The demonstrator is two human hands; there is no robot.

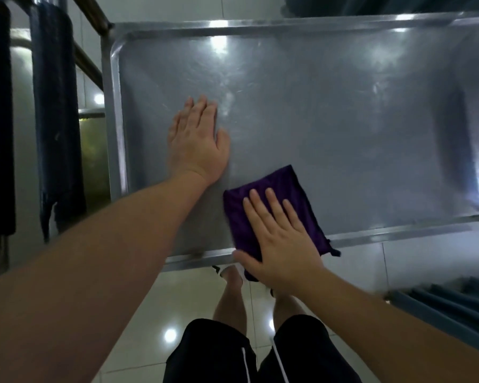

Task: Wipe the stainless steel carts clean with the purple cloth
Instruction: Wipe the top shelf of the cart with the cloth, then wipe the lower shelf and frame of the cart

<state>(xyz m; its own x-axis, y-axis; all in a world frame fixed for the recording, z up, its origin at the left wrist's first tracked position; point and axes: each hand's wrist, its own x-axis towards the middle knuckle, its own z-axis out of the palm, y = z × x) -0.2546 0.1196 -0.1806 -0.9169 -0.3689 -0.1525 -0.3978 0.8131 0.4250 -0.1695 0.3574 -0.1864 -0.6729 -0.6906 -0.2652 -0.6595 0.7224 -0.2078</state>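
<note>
The stainless steel cart [343,111] fills the upper view, its flat top shelf ringed by a raised rim. A folded purple cloth [277,186] lies on the shelf at the near rim, one corner hanging over the edge. My right hand [280,244] presses flat on the cloth, fingers straight and pointing away from me. My left hand [198,139] rests flat on the bare steel to the left of the cloth, fingers straight, holding nothing.
Dark towels [56,111] hang over a rail left of the cart, with a steel unit [93,150] behind them. Grey-blue bars [448,302] lie at the lower right. Glossy white floor tiles [177,299] and my legs are below the cart's near edge.
</note>
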